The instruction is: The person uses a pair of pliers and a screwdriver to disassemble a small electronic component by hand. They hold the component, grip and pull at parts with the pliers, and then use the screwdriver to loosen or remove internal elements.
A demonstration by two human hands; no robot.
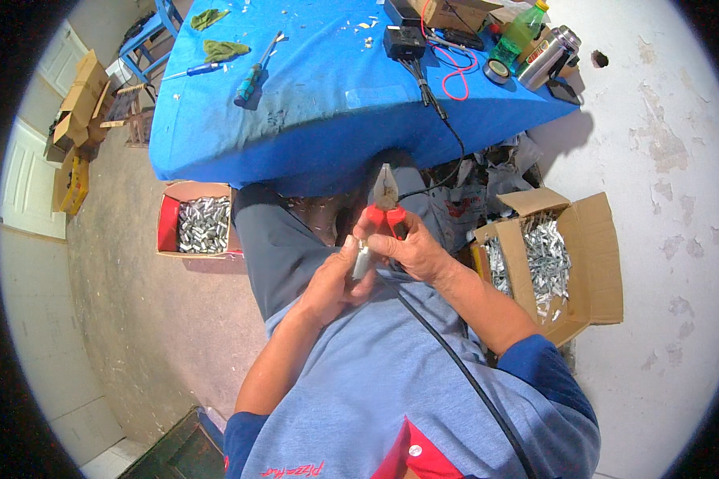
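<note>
My right hand point(414, 249) grips red-handled pliers point(386, 201) whose metal jaws point up toward the table edge. My left hand point(337, 279) pinches a small white plug-like part point(361, 260) right beside the right hand, over my lap. A black cable point(463, 371) runs from the hands down across my blue shirt. Another black cable point(435, 104) hangs off the blue table point(295, 120) toward the hands.
A cardboard box of small silvery parts point(547, 263) sits at my right on the floor. A red-lined box of similar parts point(202, 226) lies at my left. On the table are screwdrivers point(252, 80), a black adapter point(403, 41), tape, a bottle and a flask point(550, 57).
</note>
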